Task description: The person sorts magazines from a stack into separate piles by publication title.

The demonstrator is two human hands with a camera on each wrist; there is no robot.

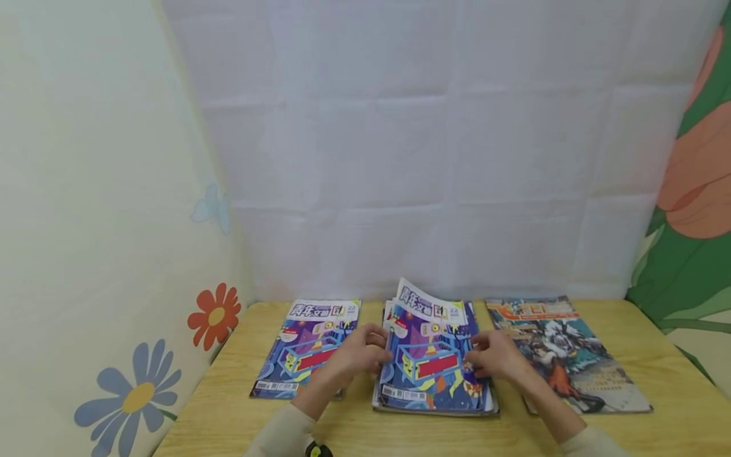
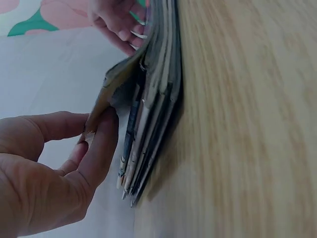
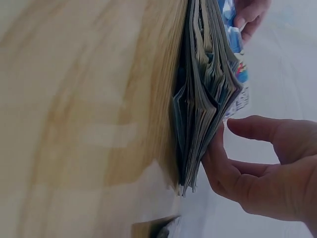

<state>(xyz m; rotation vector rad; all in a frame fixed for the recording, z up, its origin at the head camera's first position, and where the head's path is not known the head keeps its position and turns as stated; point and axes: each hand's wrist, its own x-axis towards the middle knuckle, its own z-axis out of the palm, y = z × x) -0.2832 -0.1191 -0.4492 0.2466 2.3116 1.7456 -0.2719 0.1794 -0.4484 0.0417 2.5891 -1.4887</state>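
Note:
On a stack of magazines lies a top magazine (image 1: pixel 425 362) with a blue and purple cover, its upper left corner lifted and curled. My left hand (image 1: pixel 365 349) pinches its left edge; the left wrist view shows the thumb (image 2: pixel 62 124) on one side and fingers underneath, with a gap above the magazines (image 2: pixel 148 119) below. At the opposite edge, my right hand (image 1: pixel 497 355) holds the magazine's side between thumb and fingers. The right wrist view shows the right thumb (image 3: pixel 252 126) near the cover and fingers against the fanned page edges (image 3: pixel 203 109).
A similar magazine (image 1: pixel 302 349) lies on the wooden table (image 1: pixel 228 419) to the left, partly behind my left forearm. On the right lies a larger magazine (image 1: pixel 571 355) with a dark picture cover, overlapped by my right forearm. A white cloth (image 1: pixel 428 158) hangs behind the table.

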